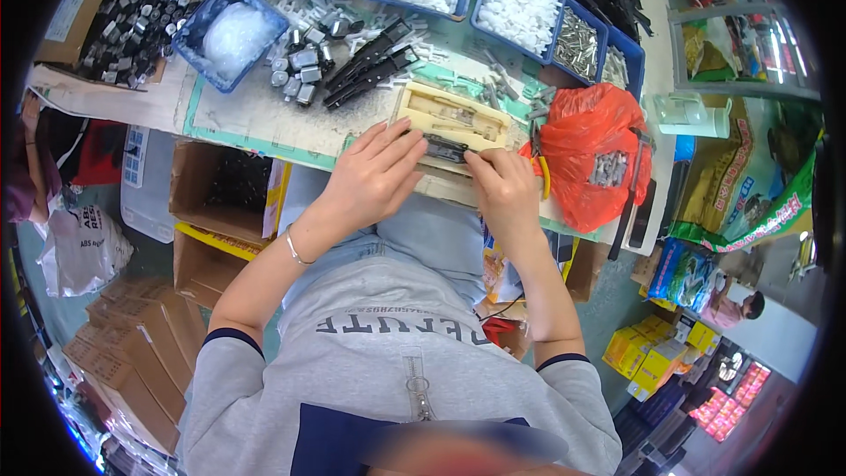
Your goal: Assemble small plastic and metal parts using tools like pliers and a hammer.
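Head view: the black part [447, 150] sits in the near slot of the cream fixture [441, 127] on the bench [238, 128], so it's probably mid-job. Left hand [374, 174] is stretched over one end, right hand [507, 189] curled at the other; can't tell if either grips. Plenty of loose black pieces [370, 63] left, maybe.

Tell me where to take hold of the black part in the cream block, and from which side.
Probably its right end, pinched from above: the black part is long, narrow and lies flat in the cream block, with its top partly exposed. The right hand has its fingertips at that end; the left hand reaches over the other.
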